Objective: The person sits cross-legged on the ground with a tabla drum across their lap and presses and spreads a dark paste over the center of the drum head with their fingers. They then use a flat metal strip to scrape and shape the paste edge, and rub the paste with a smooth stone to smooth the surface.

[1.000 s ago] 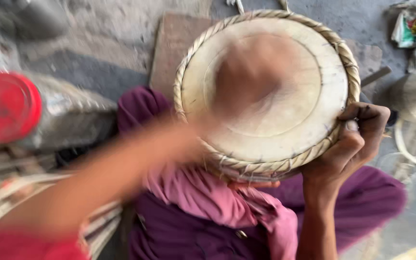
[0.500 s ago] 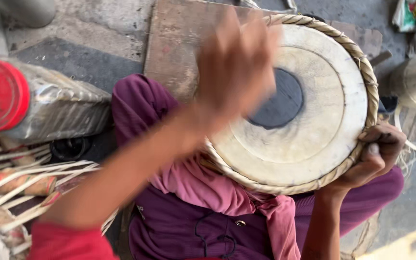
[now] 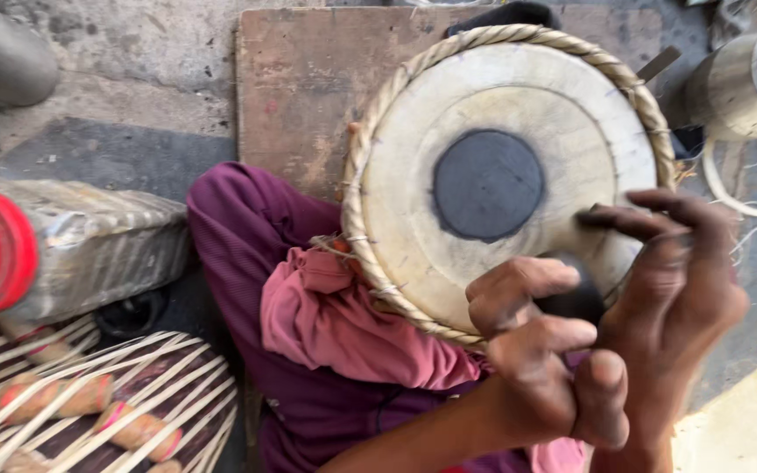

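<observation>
Rough concrete floor (image 3: 116,96) behind, with a flat wooden board (image 3: 308,96) under the drum (image 3: 501,175). Drum rests tilted on the lap, over pink cloth (image 3: 335,324). Left hand (image 3: 541,350) and right hand (image 3: 676,280) both at the drum's near edge, fingers half curled around a small dark stone (image 3: 576,298); which hand really grips, cannot tell. Probably heavy body, delicate skin; better held by the rope rim (image 3: 357,188), not the black centre patch (image 3: 488,184). Metal cup (image 3: 746,79) right of the drum.

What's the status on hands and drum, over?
Left hand and right hand together at the near rim of the drum head, around a dark object, grip unclear. Drum tilted on the lap over pink cloth. Black centre patch uncovered.
</observation>
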